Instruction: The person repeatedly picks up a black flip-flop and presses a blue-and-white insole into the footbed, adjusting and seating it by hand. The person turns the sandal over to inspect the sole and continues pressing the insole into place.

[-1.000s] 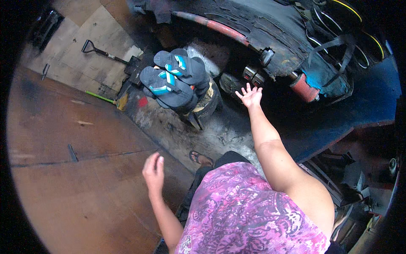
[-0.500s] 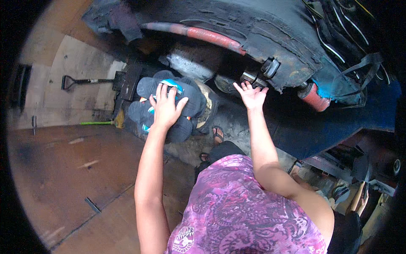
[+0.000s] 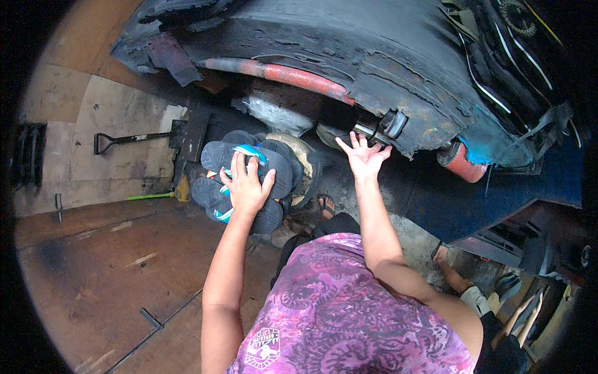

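Observation:
My left hand [image 3: 249,187] lies palm down, fingers spread, on the top of a pile of black flip-flops [image 3: 215,153] with blue and white straps. The pile sits on a round, pale-topped stand [image 3: 302,159], partly hidden under it. My right hand [image 3: 364,157] is palm up with its fingers apart and holds nothing. Its fingertips are just below a shiny metal rod [image 3: 367,133] under a dark, worn bench edge; I cannot tell whether they touch it.
A red padded bar [image 3: 299,80] runs along the bench's near edge. To its right hangs a red cylinder [image 3: 461,163] with blue on it. A shovel [image 3: 134,138] and a green-handled brush [image 3: 149,196] are at the left. Another person's hands [image 3: 526,324] hold a dark flat piece at the lower right.
The view has shifted a little, showing more of the bench and the other person. My left hand stays on the flip-flops; my right hand stays open, slightly closer to the rod.

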Demonstrator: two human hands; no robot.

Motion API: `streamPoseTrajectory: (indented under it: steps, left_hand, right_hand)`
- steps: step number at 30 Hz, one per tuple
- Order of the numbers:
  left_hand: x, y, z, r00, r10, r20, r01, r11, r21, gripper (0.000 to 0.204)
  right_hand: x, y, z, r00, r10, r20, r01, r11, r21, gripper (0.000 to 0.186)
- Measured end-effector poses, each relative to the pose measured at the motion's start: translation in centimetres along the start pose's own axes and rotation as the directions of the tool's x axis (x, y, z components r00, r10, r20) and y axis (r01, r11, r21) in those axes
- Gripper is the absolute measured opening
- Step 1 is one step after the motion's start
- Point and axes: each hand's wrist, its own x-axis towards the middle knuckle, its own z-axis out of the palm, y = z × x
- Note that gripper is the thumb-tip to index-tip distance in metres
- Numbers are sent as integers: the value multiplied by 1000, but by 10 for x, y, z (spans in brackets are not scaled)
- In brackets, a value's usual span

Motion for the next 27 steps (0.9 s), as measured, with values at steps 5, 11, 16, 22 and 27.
streamPoseTrajectory:
  steps: [5, 11, 16, 22, 27]
  left_hand:
    - [0, 0, -2, 1000, -2, -10, 2, 1000, 7, 57]
    - [1, 1, 0, 1000, 11, -22, -10, 1000, 2, 56]
    - [4, 1, -3, 1000, 10, -24, -11, 1000, -6, 56]
    - [3, 0, -4, 999, 1, -42, -3, 999, -42, 57]
    - [4, -5, -28, 998, 0, 58, 13, 973, -231, 59]
  right_hand:
    - [-1, 0, -3, 999, -21, -39, 25, 996, 82, 65]
    - [6, 5, -7, 1000, -20, -13, 22, 991, 133, 46]
    - [9, 6, -7, 1000, -19, 17, 16, 990, 139, 39]
    - [12, 5, -11, 996, 7, 87, -17, 993, 118, 45]
    - [14, 7, -8, 998, -15, 59, 11, 998, 66, 58]
